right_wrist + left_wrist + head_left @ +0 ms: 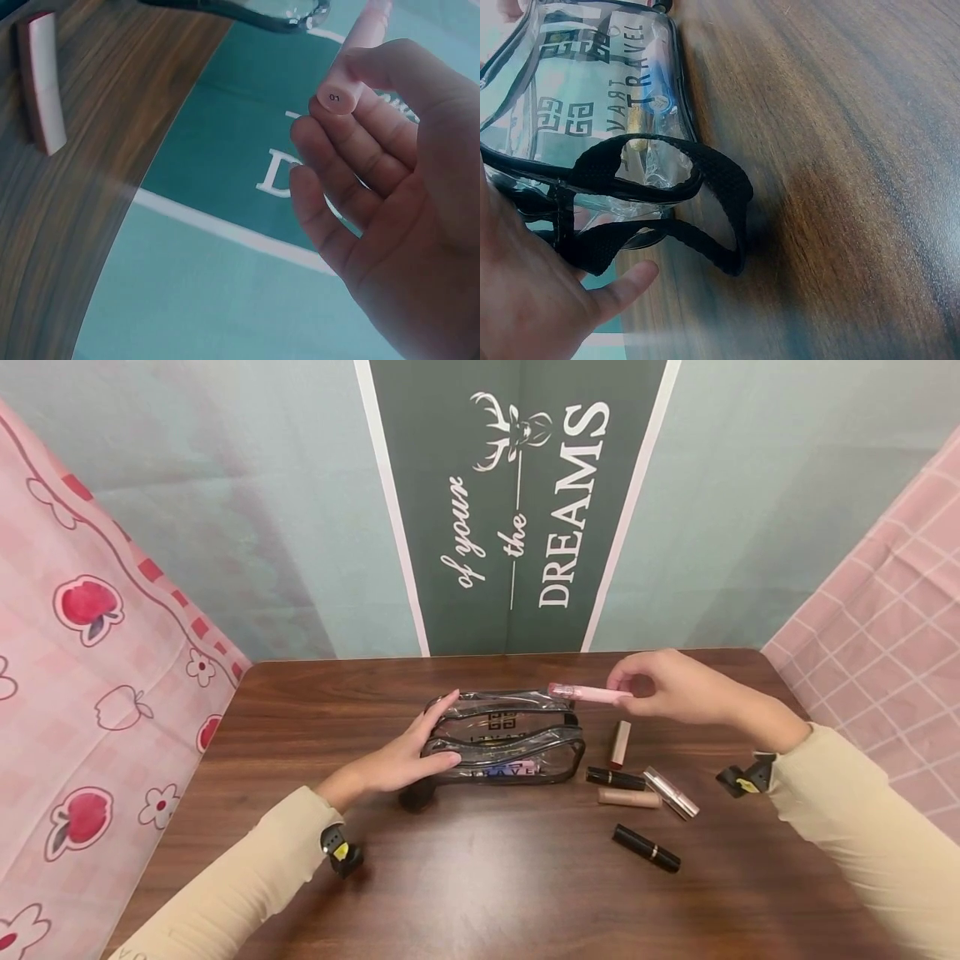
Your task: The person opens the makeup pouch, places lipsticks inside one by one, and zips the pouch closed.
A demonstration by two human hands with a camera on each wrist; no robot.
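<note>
A clear pouch [517, 747] with black trim is seen on the brown wooden table [480, 893], toward the back, mid-width. Its top edges are seen parted. Left hand [401, 760] is placed at the pouch's left end; fingers and thumb are spread wide, index finger laid by the rear edge, thumb by the front edge. A black strap [739, 195] is looped out from that same end, next to the hand. "TRAVEL" is printed on the pouch, and a blue item [658, 86] is seen inside through the clear wall.

A pink tube [596, 694] is pinched by right hand [667, 689] between thumb and fingertips, other fingers loosely bent. "01" is marked on its near end. Its far end is held at the pouch's right rear corner in head view; whether the two are touching cannot be told.

Five more tubes are scattered right of the pouch: a brownish-pink tube [620, 744] nearest the right hand, then a black tube [613, 778], a beige tube [628, 798] and a silver tube [671, 793] bunched close, and a gold-banded black tube [647, 848] set apart at front. The table is backed by a lettered green cloth [495, 627].
</note>
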